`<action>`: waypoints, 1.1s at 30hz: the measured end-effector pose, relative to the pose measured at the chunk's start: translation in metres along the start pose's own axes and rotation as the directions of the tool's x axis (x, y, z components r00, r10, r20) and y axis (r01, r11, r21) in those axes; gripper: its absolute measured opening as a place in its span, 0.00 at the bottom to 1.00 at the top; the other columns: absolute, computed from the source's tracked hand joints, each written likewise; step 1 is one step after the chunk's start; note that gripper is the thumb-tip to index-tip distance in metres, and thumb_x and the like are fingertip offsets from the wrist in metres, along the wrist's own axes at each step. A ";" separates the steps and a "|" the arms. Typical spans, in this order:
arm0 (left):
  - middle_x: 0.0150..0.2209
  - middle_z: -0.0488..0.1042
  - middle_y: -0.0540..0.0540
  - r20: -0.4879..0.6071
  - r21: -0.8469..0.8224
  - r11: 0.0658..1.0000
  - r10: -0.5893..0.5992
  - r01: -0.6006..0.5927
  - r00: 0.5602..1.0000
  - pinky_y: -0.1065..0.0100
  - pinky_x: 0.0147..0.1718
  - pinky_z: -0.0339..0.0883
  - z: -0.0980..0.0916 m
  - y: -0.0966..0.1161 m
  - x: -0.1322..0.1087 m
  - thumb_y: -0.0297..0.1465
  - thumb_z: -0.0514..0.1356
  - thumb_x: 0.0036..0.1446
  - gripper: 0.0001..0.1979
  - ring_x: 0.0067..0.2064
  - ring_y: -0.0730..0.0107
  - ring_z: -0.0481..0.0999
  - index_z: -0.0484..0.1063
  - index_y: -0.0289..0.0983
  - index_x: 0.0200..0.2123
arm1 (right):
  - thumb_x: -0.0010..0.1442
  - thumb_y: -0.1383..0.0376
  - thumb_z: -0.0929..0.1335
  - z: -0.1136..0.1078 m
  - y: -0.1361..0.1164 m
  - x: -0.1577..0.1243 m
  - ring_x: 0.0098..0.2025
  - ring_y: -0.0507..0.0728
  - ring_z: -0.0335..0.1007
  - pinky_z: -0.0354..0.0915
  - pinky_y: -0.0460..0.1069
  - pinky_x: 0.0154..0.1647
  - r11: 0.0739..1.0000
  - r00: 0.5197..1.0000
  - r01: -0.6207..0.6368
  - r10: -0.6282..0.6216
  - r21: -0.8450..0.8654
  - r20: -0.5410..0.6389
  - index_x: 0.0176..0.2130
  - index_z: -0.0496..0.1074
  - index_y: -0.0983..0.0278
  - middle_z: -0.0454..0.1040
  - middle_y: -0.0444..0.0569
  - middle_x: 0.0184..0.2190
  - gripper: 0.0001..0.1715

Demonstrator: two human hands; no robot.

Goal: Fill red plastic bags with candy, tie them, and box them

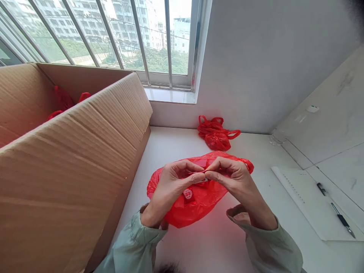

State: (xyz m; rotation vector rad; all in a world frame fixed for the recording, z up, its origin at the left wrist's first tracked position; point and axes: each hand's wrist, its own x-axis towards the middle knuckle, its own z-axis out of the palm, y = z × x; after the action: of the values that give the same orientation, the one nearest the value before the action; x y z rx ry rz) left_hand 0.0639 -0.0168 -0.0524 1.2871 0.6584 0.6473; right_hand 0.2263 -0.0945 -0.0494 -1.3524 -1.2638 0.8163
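A red plastic bag (196, 210) lies spread on the white table in front of me. Inside it a small red item with a round white label (188, 193) shows; the bag's other contents are mostly hidden behind my hands. Over the bag, my left hand (174, 180) pinches with thumb and fingers. My right hand (231, 174) pinches too, its fingertips meeting those of the left. Something thin and red shows between the fingertips, too small to tell whether it is a packet or the bag's edge.
A large open cardboard box (74, 159) on the left holds several red bags (63, 99). More red plastic bags (214, 134) lie bunched by the wall. Paper sheets (301, 197), a black pen (343, 220) and a dark pen cap (321, 189) are on the right. A barred window (153, 45) is behind.
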 end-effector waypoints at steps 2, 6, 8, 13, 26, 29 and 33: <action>0.31 0.80 0.45 -0.068 0.011 1.000 0.028 -0.027 0.997 0.71 0.33 0.71 0.002 -0.001 0.000 0.34 0.71 0.51 0.10 0.33 0.68 0.78 0.80 0.34 0.32 | 0.59 0.62 0.71 0.003 0.000 0.000 0.32 0.53 0.71 0.67 0.47 0.34 1.000 1.000 0.017 -0.017 -0.009 -0.022 0.28 0.74 0.61 0.74 0.42 0.26 0.08; 0.32 0.81 0.45 -0.129 -0.035 0.998 0.054 -0.059 0.990 0.70 0.36 0.72 0.004 -0.001 0.001 0.33 0.70 0.50 0.07 0.34 0.66 0.78 0.81 0.35 0.30 | 0.60 0.62 0.71 0.008 0.001 0.001 0.30 0.52 0.69 0.66 0.47 0.33 0.999 0.996 0.042 -0.042 -0.011 -0.073 0.27 0.72 0.61 0.73 0.42 0.26 0.10; 0.31 0.81 0.45 -0.139 -0.062 0.997 0.041 -0.050 0.989 0.70 0.35 0.72 0.005 -0.001 0.000 0.34 0.70 0.51 0.08 0.34 0.67 0.78 0.80 0.35 0.29 | 0.60 0.61 0.71 0.008 0.002 0.000 0.30 0.52 0.69 0.66 0.46 0.33 0.999 0.996 0.047 -0.047 -0.001 -0.075 0.28 0.72 0.61 0.72 0.41 0.26 0.10; 0.30 0.78 0.48 -0.024 -0.025 1.000 0.003 -0.004 1.000 0.75 0.31 0.69 0.004 0.001 -0.001 0.39 0.65 0.58 0.12 0.32 0.73 0.75 0.78 0.35 0.32 | 0.60 0.59 0.71 0.006 0.003 0.000 0.30 0.51 0.68 0.65 0.46 0.33 0.999 0.998 -0.005 0.008 0.045 -0.057 0.28 0.72 0.61 0.72 0.41 0.25 0.11; 0.30 0.78 0.48 0.108 0.068 0.996 -0.055 0.048 0.993 0.74 0.30 0.69 -0.012 0.001 0.005 0.36 0.66 0.56 0.10 0.29 0.73 0.75 0.76 0.35 0.35 | 0.60 0.57 0.71 -0.015 0.010 0.001 0.25 0.50 0.62 0.60 0.46 0.25 0.993 0.984 -0.086 0.097 0.076 -0.147 0.29 0.70 0.61 0.71 0.42 0.26 0.13; 0.32 0.78 0.46 0.154 0.099 0.990 -0.119 0.105 0.981 0.70 0.31 0.69 -0.008 0.001 0.002 0.38 0.67 0.55 0.12 0.29 0.70 0.75 0.75 0.34 0.36 | 0.60 0.57 0.71 -0.012 0.009 0.002 0.28 0.50 0.62 0.60 0.46 0.29 0.996 0.991 -0.073 0.079 0.055 -0.110 0.29 0.71 0.61 0.69 0.41 0.25 0.12; 0.25 0.76 0.45 0.158 0.140 0.985 -0.125 0.103 0.979 0.69 0.28 0.66 -0.008 0.000 0.001 0.39 0.66 0.54 0.13 0.27 0.66 0.76 0.73 0.33 0.33 | 0.59 0.57 0.71 -0.010 0.005 0.002 0.30 0.51 0.65 0.61 0.46 0.31 0.996 0.995 -0.070 0.073 0.057 -0.068 0.33 0.73 0.61 0.70 0.41 0.27 0.10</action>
State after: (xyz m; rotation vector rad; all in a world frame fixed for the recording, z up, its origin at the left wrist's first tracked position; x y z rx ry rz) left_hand 0.0589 -0.0107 -0.0538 1.3977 0.6401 0.4021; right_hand 0.2375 -0.0944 -0.0515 -1.3773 -1.1366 0.8397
